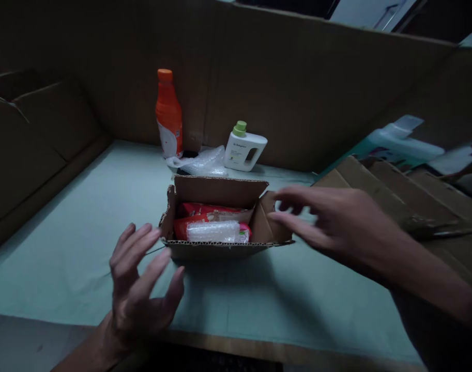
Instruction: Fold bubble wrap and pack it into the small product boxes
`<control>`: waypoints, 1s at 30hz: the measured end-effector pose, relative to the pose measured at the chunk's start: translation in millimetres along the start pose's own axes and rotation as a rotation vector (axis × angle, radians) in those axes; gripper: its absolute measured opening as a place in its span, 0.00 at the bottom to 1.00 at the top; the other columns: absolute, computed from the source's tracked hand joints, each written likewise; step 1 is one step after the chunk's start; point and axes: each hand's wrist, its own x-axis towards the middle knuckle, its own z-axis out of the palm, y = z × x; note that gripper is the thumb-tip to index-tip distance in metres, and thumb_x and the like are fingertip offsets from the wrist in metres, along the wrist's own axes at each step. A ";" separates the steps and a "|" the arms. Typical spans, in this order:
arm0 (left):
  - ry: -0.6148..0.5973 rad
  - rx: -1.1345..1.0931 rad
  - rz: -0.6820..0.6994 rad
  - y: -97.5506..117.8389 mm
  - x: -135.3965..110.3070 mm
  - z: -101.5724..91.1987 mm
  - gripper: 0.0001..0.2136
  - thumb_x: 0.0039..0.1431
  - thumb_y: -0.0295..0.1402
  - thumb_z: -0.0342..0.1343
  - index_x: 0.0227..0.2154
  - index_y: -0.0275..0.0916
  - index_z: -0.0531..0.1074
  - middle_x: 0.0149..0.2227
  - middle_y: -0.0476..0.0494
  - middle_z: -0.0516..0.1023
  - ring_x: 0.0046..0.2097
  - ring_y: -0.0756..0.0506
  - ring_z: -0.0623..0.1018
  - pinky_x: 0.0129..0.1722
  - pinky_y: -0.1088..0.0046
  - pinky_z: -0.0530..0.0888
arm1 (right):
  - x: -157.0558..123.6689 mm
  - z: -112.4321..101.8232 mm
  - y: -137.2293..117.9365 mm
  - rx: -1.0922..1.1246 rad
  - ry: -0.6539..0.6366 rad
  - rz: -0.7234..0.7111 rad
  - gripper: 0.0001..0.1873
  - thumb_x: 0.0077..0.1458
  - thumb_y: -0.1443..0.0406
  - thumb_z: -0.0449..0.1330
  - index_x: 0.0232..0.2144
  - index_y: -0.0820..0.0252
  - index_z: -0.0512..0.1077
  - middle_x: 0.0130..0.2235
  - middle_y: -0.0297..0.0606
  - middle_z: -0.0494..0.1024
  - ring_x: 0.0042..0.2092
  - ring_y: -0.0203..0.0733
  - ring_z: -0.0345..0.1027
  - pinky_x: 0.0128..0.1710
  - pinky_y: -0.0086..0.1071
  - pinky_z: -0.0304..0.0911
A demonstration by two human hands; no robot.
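Observation:
A small open cardboard box [220,192] sits in the middle of the pale green table top [84,222]. Inside it lie red packets [204,211] and a bubble-wrapped item [212,231]. My left hand [142,281] hovers just left of and in front of the box, fingers spread, holding nothing. My right hand [332,222] reaches in from the right, fingers stretched out at the box's right flap [269,222], touching or almost touching it, slightly blurred.
Behind the box stand an orange bottle [168,114], a white jug with a green cap [244,147] and a wad of bubble wrap [202,163]. Tall cardboard walls [298,77] ring the table. Flattened cardboard [394,196] is stacked at the right.

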 end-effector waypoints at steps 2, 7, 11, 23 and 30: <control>-0.018 -0.122 -0.240 -7.8 -17.9 -1.0 0.40 0.57 0.25 0.63 0.69 0.53 0.52 0.68 0.40 0.58 0.68 0.35 0.62 0.67 0.42 0.60 | -40.6 1.2 26.2 0.074 0.214 0.159 0.17 0.61 0.51 0.58 0.35 0.56 0.77 0.32 0.37 0.81 0.29 0.39 0.71 0.30 0.33 0.62; -0.227 -0.455 -0.775 -22.3 -59.6 16.9 0.35 0.63 0.41 0.59 0.70 0.53 0.49 0.71 0.39 0.55 0.67 0.34 0.65 0.63 0.47 0.68 | -103.7 88.7 47.8 0.472 0.171 0.386 0.28 0.53 0.54 0.63 0.54 0.58 0.70 0.51 0.46 0.79 0.46 0.48 0.75 0.44 0.41 0.71; -0.312 -0.588 -0.878 -24.3 -55.3 36.2 0.34 0.62 0.44 0.59 0.67 0.48 0.53 0.63 0.37 0.66 0.62 0.37 0.71 0.60 0.55 0.72 | -73.2 157.1 26.7 0.643 0.025 0.315 0.25 0.52 0.60 0.60 0.52 0.64 0.70 0.52 0.49 0.77 0.49 0.49 0.72 0.49 0.41 0.68; -0.406 -0.761 -0.682 14.6 -10.7 99.9 0.36 0.59 0.39 0.58 0.68 0.42 0.51 0.66 0.35 0.63 0.65 0.38 0.67 0.65 0.55 0.66 | -124.3 130.4 53.2 0.466 0.243 0.607 0.15 0.51 0.54 0.55 0.34 0.59 0.70 0.33 0.44 0.79 0.34 0.49 0.73 0.35 0.40 0.68; -0.638 -0.868 -0.562 62.5 -37.6 145.4 0.36 0.64 0.39 0.54 0.71 0.43 0.45 0.71 0.34 0.56 0.71 0.36 0.59 0.68 0.50 0.60 | -234.3 114.8 43.4 0.363 0.365 0.837 0.18 0.56 0.51 0.56 0.39 0.58 0.74 0.41 0.46 0.82 0.41 0.53 0.77 0.40 0.41 0.71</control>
